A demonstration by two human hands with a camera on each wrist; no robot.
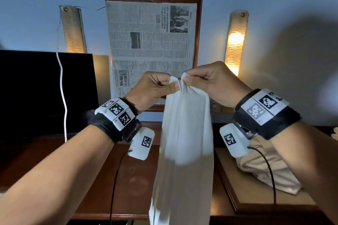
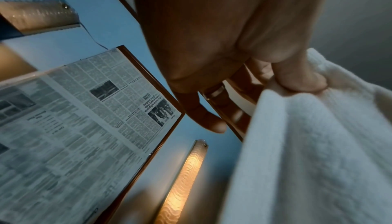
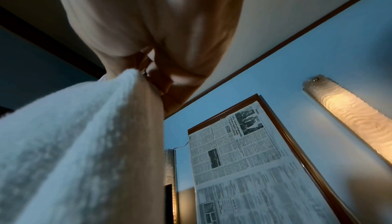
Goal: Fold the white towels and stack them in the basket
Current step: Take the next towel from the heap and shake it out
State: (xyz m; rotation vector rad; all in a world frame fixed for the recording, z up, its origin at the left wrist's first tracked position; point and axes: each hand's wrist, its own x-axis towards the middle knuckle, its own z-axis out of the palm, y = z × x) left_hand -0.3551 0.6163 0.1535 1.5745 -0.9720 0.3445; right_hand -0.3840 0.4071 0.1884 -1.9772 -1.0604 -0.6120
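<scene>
1. Head view: I hold one white towel (image 1: 184, 142) up in front of me, and it hangs down long and narrow over the dark wooden desk (image 1: 131, 179).
2. My left hand (image 1: 153, 89) pinches the towel's top edge between thumb and curled fingers; my right hand (image 1: 210, 84) pinches the same edge just beside it, so the two hands almost touch.
3. On the far wall hangs a framed newspaper (image 1: 151, 42), with a wall lamp (image 1: 236, 42) lit to its right and another lamp (image 1: 73, 29) to its left. A dark screen (image 1: 45, 93) stands on the far left with a white cord (image 1: 61, 82) hanging across it.
4. A heap of beige cloth (image 1: 265, 170) lies on a board at the right of the desk. I cannot make out the basket.
5. Left wrist view: my thumb (image 2: 301, 78) presses the towel (image 2: 307, 152) against the curled fingers behind it; my other fingers are loosely bent, one wearing a ring (image 2: 214, 91).
6. Right wrist view: my fingers (image 3: 161, 80) are bunched tightly on the towel's (image 3: 80, 135) gathered top, which drapes down to the near left.
</scene>
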